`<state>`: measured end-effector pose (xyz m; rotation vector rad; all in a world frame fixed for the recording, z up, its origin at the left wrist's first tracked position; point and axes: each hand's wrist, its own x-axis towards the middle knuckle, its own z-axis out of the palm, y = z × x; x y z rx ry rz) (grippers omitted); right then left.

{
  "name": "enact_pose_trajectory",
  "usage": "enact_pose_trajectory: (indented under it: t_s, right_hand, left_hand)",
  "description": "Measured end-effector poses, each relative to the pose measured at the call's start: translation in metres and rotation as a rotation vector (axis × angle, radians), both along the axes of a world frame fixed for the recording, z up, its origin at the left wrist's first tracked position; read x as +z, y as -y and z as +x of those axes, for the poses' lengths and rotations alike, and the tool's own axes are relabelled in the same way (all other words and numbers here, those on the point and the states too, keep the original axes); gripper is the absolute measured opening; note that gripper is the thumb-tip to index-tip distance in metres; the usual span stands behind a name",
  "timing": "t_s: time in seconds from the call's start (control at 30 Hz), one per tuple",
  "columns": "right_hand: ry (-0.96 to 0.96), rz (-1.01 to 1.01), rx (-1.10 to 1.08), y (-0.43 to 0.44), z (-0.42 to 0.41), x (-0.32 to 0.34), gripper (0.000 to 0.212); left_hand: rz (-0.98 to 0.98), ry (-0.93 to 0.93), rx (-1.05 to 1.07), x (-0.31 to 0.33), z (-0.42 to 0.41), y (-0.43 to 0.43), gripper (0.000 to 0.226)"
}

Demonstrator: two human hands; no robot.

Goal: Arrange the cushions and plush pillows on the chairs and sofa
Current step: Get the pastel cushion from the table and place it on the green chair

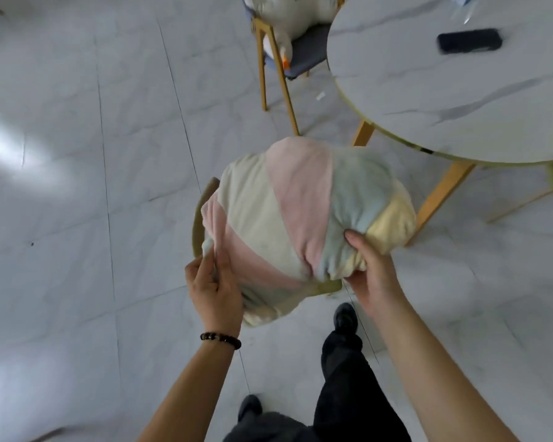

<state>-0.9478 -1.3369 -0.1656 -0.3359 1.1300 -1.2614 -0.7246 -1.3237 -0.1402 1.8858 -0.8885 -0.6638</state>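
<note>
**Pink, cream, blue and yellow cushion [300, 212] going onto the olive chair [201, 215]**

Both of my grips are on the cushion. The left grip [214, 288] pinches a bunched corner at its left edge between thumb and fingers. The right grip [375, 275] is closed on the near right edge, thumb on top by the blue panel and fingers tucked underneath out of sight.

The cushion lies over the chair and hides nearly all of it. Only the curved olive rim shows at the left, plus a short strip near my right wrist. I cannot tell whether its weight is on the seat or in my grips.

I judge the step in hand to be settling this cushion on the seat. To do it well, I would lower both sides together so the filling does not slump into one corner. I would then draw the pinched corner outward to flatten the bunching before letting go.

Some blue and yellow fabric shows below the olive strip on my side, so the cushion seems to overhang toward me. A small push away should centre it inside the rim. The right side is near the round marble surface [460, 97] and its wooden leg [438, 199], which I would avoid.

Beyond, a white goose plush [281, 23] lies on a second chair [307, 49].
</note>
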Motion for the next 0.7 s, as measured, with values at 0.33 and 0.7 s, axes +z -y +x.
enact_pose_trajectory:
  t_s: [0.33, 0.7]
  right_hand:
    - [-0.094, 0.337, 0.233, 0.166, -0.03, -0.221, 0.064]
    - [-0.465, 0.587, 0.179, 0.141, 0.001, -0.323, 0.142]
  left_hand:
    - [0.421, -0.138, 0.277, -0.196, -0.059, 0.091, 0.042]
    - [0.611, -0.157, 0.195, -0.308, -0.015, 0.108, 0.084]
